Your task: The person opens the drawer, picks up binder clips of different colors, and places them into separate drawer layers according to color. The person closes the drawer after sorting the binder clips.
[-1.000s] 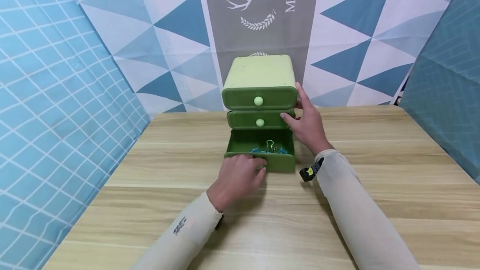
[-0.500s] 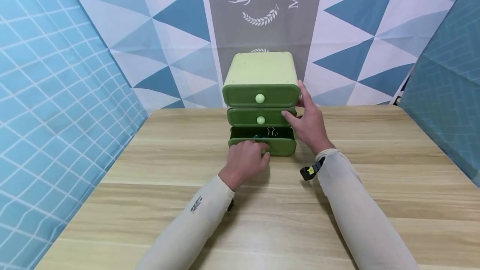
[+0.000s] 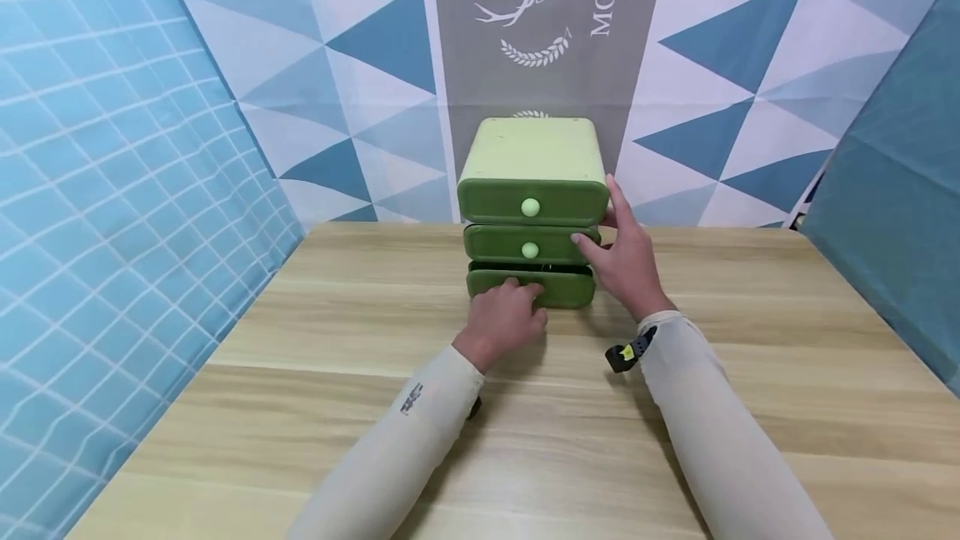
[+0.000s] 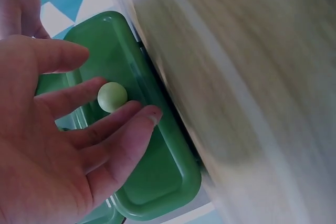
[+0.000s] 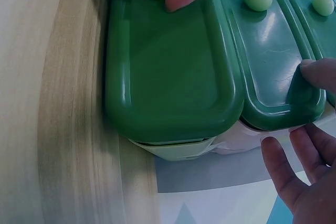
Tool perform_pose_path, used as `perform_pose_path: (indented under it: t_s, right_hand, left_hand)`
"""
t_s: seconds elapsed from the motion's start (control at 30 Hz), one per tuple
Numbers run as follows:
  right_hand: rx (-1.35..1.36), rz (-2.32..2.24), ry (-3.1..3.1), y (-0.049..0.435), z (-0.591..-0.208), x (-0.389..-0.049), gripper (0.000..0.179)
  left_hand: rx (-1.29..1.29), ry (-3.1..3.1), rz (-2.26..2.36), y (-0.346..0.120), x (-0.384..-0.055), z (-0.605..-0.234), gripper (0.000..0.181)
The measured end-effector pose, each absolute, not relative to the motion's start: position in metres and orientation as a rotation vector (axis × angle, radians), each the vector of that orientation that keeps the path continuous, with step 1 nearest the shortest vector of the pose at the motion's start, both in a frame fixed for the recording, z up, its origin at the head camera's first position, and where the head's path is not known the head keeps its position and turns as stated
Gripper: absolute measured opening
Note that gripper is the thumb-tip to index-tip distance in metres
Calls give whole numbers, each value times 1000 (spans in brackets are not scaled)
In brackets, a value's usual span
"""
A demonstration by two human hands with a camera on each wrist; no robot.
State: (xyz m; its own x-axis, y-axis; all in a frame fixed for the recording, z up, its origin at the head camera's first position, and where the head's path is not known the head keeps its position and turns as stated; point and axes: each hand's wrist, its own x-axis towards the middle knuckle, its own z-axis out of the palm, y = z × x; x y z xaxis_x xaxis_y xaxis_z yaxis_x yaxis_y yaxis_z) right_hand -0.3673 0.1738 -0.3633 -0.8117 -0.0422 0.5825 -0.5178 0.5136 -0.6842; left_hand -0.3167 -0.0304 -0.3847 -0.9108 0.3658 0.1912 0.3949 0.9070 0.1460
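A small drawer cabinet (image 3: pixel 532 148) with a pale green top and three dark green drawers stands at the back of the table. Its bottom drawer (image 3: pixel 570 292) is pulled out slightly, with a narrow dark gap above its front. My left hand (image 3: pixel 504 319) presses on that front, and in the left wrist view its extended fingers lie on both sides of the round pale knob (image 4: pixel 112 97). My right hand (image 3: pixel 632 267) holds the cabinet's right corner, thumb on the middle drawer (image 3: pixel 491 244), fingers along the side. The drawer's contents are almost hidden.
The wood-grain table (image 3: pixel 750 340) extends to both sides of the cabinet. A patterned cloth backdrop (image 3: pixel 390 48) hangs behind it, with a blue gridded sheet (image 3: pixel 112 190) at the left and a teal sheet (image 3: pixel 892 173) at the right.
My left hand has pushed the bottom drawer inward from well out to nearly flush. The binder clips that showed inside are now mostly covered. The right hand keeps its place on the cabinet.
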Motion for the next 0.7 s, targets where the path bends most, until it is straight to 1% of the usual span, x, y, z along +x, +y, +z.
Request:
perform_pose_path:
  t_s: [0.1, 0.37, 0.7]
  right_hand:
    - [446, 1245, -2257, 183, -363, -366, 92]
    - [433, 1235, -2251, 193, -363, -363, 92]
    - [451, 1219, -2263, 189, -365, -368, 93]
  left_hand:
    - [-585, -2945, -279, -21, -320, -385, 39]
    - [-578, -2984, -332, -11, -322, -381, 42]
    - [-658, -3011, -440, -30, -323, -381, 47]
